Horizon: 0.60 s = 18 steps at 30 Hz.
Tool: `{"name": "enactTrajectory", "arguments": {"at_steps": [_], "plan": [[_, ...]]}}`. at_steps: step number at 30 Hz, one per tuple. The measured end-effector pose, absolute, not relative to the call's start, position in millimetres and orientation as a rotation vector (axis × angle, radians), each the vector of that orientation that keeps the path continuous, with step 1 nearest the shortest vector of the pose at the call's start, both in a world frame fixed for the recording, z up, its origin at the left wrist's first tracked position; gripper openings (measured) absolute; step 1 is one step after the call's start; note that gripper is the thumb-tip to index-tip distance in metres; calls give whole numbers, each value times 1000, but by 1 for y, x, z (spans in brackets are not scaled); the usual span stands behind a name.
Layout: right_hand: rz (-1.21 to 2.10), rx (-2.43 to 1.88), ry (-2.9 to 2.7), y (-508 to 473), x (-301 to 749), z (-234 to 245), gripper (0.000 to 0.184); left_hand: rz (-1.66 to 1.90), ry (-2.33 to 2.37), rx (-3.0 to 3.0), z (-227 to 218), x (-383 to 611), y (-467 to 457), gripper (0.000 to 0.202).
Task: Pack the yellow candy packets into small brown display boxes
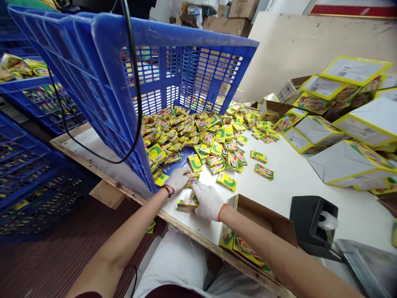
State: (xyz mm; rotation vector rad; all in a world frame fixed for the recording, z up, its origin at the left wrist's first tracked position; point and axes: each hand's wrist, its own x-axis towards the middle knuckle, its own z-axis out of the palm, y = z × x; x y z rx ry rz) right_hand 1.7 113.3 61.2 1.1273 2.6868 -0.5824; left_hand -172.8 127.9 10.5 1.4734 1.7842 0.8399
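White-topped, the worktable (288, 169) is bearing a blue plastic crate (176, 35) tipped on its side, small yellow cartons heaping in and before its mouth. An open display box (260, 209) is standing under the right forearm, a black tape dispenser (305, 221) beyond. Gloved, the right hand (209, 203) is gripping a short stack (186, 205); the left hand (176, 180) is pinching a carton (194, 178). Both are sitting near the wooden edge, so a loose pinch could be dropping cartons floorward.
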Motion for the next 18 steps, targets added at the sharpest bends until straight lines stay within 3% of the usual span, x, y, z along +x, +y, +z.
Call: {"name": "enactTrajectory", "arguments": {"at_steps": [3,7,13,18], "plan": [[-377,1147,2589,111,0,51,110,843,1736,1459,2,-167,121,15],[-609,1516,2311,118,13,39,140,925,1683,1382,-9,-155,106,35],[-1152,1719,2326,108,20,21,134,972,1500,1251,-17,-145,108,72],[-1285,1694,2221,102,25,18,156,1057,1324,1169,-18,-156,93,86]]}}
